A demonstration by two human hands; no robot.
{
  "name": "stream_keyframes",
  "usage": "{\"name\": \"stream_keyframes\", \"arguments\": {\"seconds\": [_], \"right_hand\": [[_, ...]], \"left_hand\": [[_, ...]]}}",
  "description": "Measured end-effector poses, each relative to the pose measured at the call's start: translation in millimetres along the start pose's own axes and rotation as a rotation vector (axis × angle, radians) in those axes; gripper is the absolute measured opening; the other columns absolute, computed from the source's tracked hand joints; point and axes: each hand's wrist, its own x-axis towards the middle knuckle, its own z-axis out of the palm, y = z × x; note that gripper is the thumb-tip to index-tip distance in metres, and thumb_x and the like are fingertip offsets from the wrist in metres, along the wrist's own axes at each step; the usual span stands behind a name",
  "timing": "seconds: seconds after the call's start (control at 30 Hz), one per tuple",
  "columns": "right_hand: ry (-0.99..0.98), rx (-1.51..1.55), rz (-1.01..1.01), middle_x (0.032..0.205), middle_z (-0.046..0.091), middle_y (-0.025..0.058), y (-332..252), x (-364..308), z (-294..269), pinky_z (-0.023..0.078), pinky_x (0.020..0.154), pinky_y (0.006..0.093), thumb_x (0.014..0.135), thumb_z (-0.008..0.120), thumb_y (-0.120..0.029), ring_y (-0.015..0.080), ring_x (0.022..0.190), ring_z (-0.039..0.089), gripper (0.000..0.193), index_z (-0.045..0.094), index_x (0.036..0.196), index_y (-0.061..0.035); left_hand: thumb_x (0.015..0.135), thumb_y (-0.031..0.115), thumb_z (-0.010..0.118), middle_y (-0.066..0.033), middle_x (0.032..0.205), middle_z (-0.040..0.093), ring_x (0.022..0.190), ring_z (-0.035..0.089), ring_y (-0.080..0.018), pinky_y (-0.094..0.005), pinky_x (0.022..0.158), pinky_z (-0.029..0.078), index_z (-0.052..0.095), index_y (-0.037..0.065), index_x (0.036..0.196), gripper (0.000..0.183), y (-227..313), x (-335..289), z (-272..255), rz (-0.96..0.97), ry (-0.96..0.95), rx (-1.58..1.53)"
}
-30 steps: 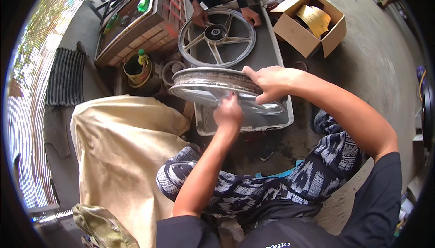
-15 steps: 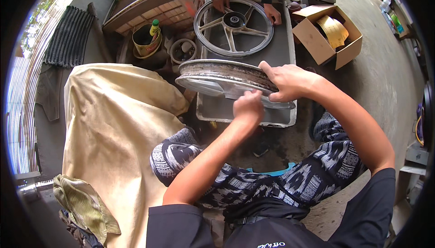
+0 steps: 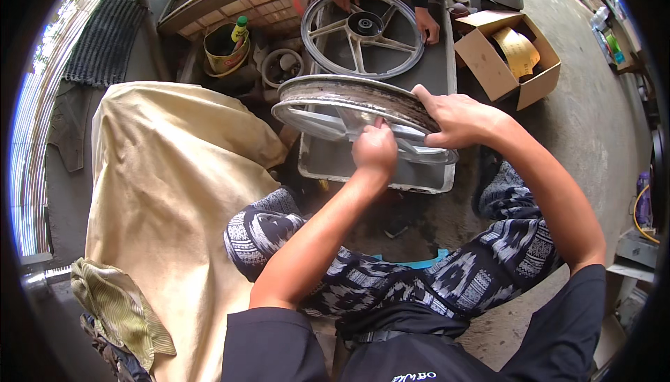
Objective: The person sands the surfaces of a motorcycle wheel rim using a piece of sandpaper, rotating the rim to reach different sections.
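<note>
Wheel (image 3: 349,96) is held tilted over the near end of the tray (image 3: 419,174). Its rim (image 3: 314,89) is pinched by the right hand (image 3: 460,120) and should be kept steady; the left hand (image 3: 375,151) is curled by a spoke (image 3: 352,122), but whether anything is pinched there cannot be told.

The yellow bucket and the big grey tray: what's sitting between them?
In the head view, a round pale tub sits between the yellow bucket and the big grey tray; I can't tell what's inside it.
</note>
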Motion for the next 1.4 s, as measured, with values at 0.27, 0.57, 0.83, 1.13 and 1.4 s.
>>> {"name": "stream_keyframes", "arguments": {"seconds": [0.27, 0.57, 0.83, 1.13, 1.4], "right_hand": [[-0.027, -0.003, 0.032, 0.098, 0.067, 0.0291, 3.5, -3.7, -3.9, 0.049, 0.089, 0.0488, 0.079, 0.070, -0.029, 0.0445, 0.099, 0.064, 0.075, 0.031, 0.135, 0.0043], [-0.065, 0.000, 0.053, 0.104, 0.066, 0.0292, -4.5, -2.4, -7.3, 0.049, 0.090, 0.0474, 0.079, 0.070, -0.031, 0.0435, 0.103, 0.063, 0.080, 0.030, 0.138, 0.0046], [0.056, 0.002, -0.036, 0.095, 0.065, 0.0295, 4.3, -2.4, 1.5, 0.050, 0.086, 0.0481, 0.078, 0.069, -0.031, 0.0448, 0.096, 0.064, 0.079, 0.030, 0.137, 0.0037], [0.027, 0.031, -0.031, 0.097, 0.065, 0.0299, -4.5, 2.9, -1.0, 0.050, 0.086, 0.0483, 0.078, 0.069, -0.029, 0.0449, 0.099, 0.063, 0.076, 0.030, 0.136, 0.0028], [0.000, 0.026, 0.004, 0.101, 0.065, 0.0291, -1.5, -0.5, 0.1, 0.049, 0.090, 0.0479, 0.080, 0.070, -0.028, 0.0434, 0.102, 0.063, 0.078, 0.029, 0.138, 0.0030]], "left_hand": [[0.088, 0.018, 0.056, -0.0189, 0.095, 0.068, 0.085, 0.070, -0.0381, -0.0515, 0.076, 0.057, 0.063, 0.006, 0.107, 0.024, 29.6, -9.4, -18.9, 0.038, -0.063, -0.205], [0.087, 0.015, 0.056, -0.0179, 0.092, 0.070, 0.087, 0.071, -0.0380, -0.0483, 0.075, 0.058, 0.063, 0.004, 0.095, 0.015, 31.8, -7.9, -22.5, 0.074, -0.054, -0.207], [0.084, 0.015, 0.059, -0.0177, 0.086, 0.069, 0.079, 0.071, -0.0363, -0.0474, 0.070, 0.058, 0.064, 0.003, 0.088, 0.014, 28.6, -7.8, -16.5, 0.042, -0.012, -0.125], [0.076, 0.014, 0.064, -0.0162, 0.076, 0.067, 0.065, 0.068, -0.0327, -0.0443, 0.059, 0.058, 0.063, 0.000, 0.091, 0.021, -7.1, -3.7, 9.9, -0.005, 0.136, 0.031], [0.079, 0.014, 0.064, -0.0176, 0.076, 0.067, 0.067, 0.071, -0.0341, -0.0448, 0.060, 0.059, 0.065, -0.001, 0.095, 0.023, -3.2, -11.8, 9.0, 0.057, 0.153, -0.039]]}}
